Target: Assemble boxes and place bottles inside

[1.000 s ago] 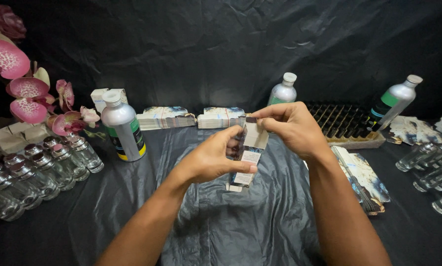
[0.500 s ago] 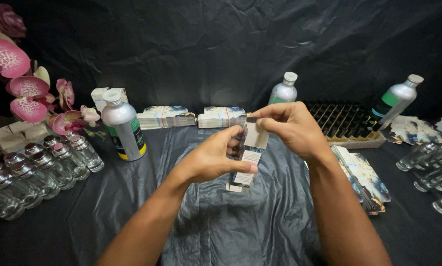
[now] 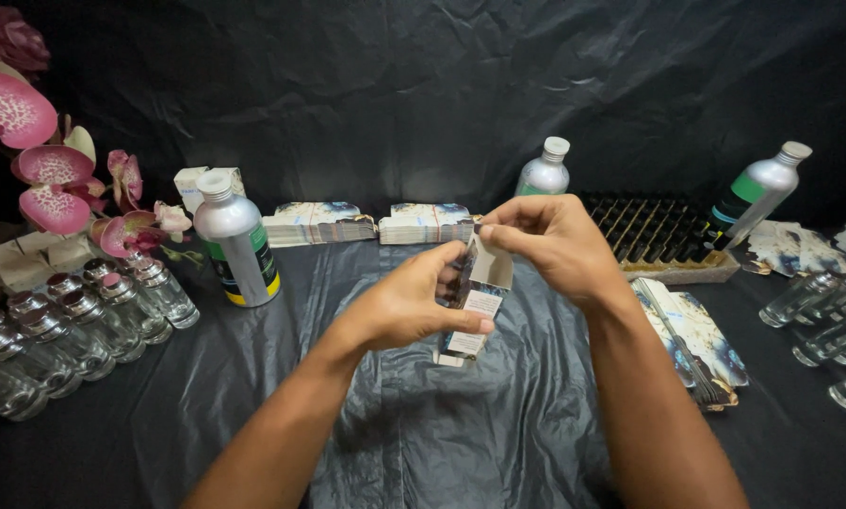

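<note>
Black plastic sheet (image 3: 423, 434) below, small carton (image 3: 472, 306) gripped in left hand (image 3: 414, 306) fingers, right hand (image 3: 550, 240) fingers pinching its top flap

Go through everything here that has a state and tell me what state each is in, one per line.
Small carton: held upright, top flap open.
Left hand: gripping the carton's body.
Right hand: pinching the top flap.
Silver bottles: capped, upright; far right one tilted.
Glass vials: capped, grouped.
Flat cartons: folded, stacked.

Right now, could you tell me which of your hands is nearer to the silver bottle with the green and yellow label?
Left. The left hand grips the small carton just right of that silver bottle; the right hand pinches the carton's top flap, farther right.
</note>
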